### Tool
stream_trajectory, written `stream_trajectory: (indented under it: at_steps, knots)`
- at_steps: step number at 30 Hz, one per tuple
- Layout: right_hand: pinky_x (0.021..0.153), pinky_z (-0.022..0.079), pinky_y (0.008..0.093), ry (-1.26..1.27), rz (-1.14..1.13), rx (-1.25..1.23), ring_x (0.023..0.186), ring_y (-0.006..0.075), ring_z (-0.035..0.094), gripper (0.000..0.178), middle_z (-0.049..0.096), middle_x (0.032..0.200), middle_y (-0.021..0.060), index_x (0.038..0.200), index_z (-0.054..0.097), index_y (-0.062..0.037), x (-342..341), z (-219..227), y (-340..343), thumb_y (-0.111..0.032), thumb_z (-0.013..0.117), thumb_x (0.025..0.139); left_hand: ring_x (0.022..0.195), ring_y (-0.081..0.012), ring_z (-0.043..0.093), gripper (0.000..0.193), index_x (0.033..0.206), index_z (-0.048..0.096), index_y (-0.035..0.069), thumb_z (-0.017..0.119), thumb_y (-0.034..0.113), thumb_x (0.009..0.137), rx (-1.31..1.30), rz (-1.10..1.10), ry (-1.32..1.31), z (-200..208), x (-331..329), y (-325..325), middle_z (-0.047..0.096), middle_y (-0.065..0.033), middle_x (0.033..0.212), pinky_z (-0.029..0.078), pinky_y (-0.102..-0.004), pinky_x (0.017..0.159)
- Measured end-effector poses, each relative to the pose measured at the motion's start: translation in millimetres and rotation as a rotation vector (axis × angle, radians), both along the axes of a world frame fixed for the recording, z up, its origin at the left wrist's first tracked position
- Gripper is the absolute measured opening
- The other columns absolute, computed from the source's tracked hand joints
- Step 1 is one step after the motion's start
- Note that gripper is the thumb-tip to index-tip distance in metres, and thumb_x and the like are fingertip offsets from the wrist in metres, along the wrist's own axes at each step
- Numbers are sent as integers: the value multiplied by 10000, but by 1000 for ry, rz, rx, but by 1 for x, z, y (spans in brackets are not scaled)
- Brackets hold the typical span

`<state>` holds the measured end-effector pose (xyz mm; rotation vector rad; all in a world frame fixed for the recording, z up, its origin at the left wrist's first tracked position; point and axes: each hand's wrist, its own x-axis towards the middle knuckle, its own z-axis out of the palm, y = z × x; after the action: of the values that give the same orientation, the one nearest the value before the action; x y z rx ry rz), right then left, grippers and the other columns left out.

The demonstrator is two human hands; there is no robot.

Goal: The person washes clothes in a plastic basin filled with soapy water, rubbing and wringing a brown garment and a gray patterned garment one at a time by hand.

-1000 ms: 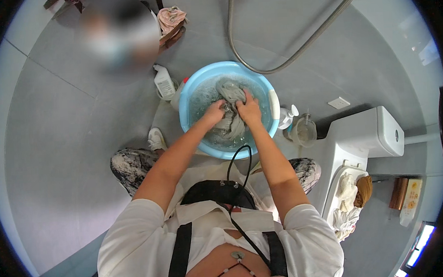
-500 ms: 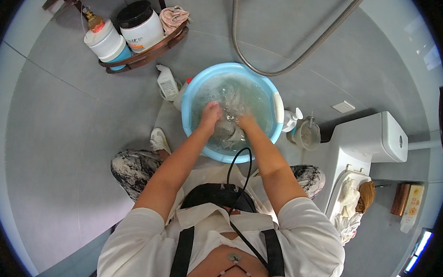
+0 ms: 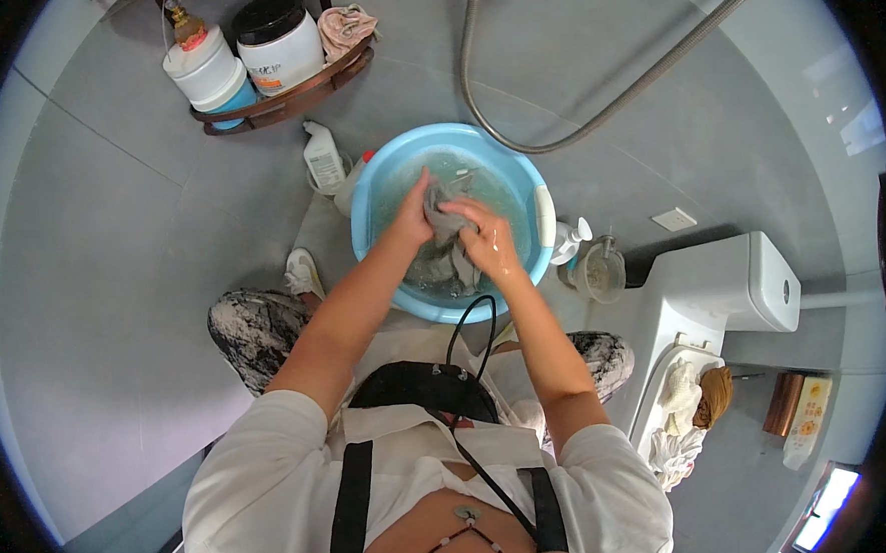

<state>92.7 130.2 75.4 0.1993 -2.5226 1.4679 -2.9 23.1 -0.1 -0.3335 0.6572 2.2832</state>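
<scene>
A light-blue round basin (image 3: 360, 216) of cloudy, sudsy water stands in front of me. Above the water my left hand (image 3: 415, 216) grips the upper left side of a wet grey cloth (image 3: 444, 226). My right hand (image 3: 488, 239) is closed on the same cloth from the right, its fingers curled over the fabric, with wet drops on the skin. The cloth's lower part hangs down into the water. What kind of garment it is I cannot tell.
Beside the basin stand a white bottle (image 3: 324, 161) on the left and a white pump bottle (image 3: 569, 238) and clear container (image 3: 600, 271) on the right. A metal hose (image 3: 643, 84) loops behind. Clothes (image 3: 678, 399) lie on the white toilet (image 3: 704, 283). A corner shelf (image 3: 289, 104) holds tubs.
Both hands have come up out of the water, lifting the grey cloth between them. They are now closer together. The whole view has shifted slightly.
</scene>
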Motion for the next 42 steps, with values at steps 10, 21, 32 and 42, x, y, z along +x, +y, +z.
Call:
stream_trajectory:
  at_steps: [10, 21, 32, 42]
  knots:
    - [739, 439, 400, 54, -129, 125, 881, 364, 534, 282, 528, 985, 158, 982, 524, -84, -3, -22, -17, -263, 560, 768, 680, -206, 568, 367, 933, 533, 50, 501, 397, 820, 237, -199, -100, 28, 12, 9, 584, -88, 767, 478, -354, 645]
    - [634, 430, 457, -162, -288, 549, 765, 383, 538, 258, 531, 864, 166, 930, 504, -71, -16, -49, 25, -291, 382, 871, 809, -227, 562, 226, 932, 533, 43, 535, 216, 787, -389, 136, 26, 4, 21, 16, 571, -93, 876, 472, -358, 728]
    - [882, 365, 413, -123, -348, 428, 1068, 380, 418, 447, 403, 1212, 181, 1233, 405, -168, -22, -77, 50, -300, 493, 815, 1249, -263, 234, 537, 1285, 283, 75, 411, 392, 870, -146, 204, -157, -3, -12, -28, 265, -125, 1340, 257, -483, 979]
    - [903, 364, 404, -833, -52, 702, 1030, 343, 487, 348, 501, 1116, 215, 1105, 538, -104, -39, -147, 59, -223, 454, 789, 1094, -282, 421, 526, 1189, 402, 60, 377, 468, 858, -302, -68, -96, -52, 10, -13, 480, -132, 1150, 316, -466, 910]
